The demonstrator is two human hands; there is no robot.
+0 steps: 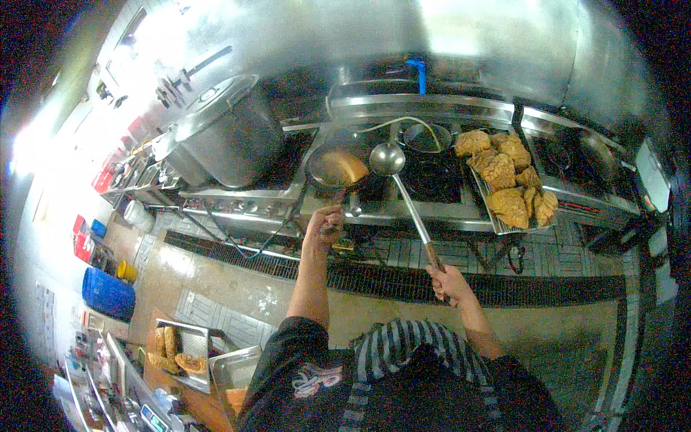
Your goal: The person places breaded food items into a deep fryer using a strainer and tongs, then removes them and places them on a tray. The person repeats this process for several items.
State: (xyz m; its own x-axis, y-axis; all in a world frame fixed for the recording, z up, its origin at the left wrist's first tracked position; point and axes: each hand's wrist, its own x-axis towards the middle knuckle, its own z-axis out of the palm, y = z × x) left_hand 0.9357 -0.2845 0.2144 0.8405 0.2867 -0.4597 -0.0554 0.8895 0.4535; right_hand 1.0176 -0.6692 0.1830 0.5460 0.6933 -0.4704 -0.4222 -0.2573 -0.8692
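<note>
My left hand (325,224) is closed around the handle of a round pan (339,166), which is over the stove and has something tan at its right side. In my right hand (449,285) is the brown grip of a long metal ladle (413,208). The ladle's bowl hangs just right of the pan, over the stove; whether it holds anything cannot be told. To the right, a metal tray (486,202) holds several large golden-brown fried pieces (496,171).
A large lidded metal pot (232,140) stands left on the range. A small round metal strainer or bowl (426,138) lies behind the ladle. Behind me, lower left, are a tray of browned food (191,337) and a clear container (237,364). A blue bin (108,293) stands far left.
</note>
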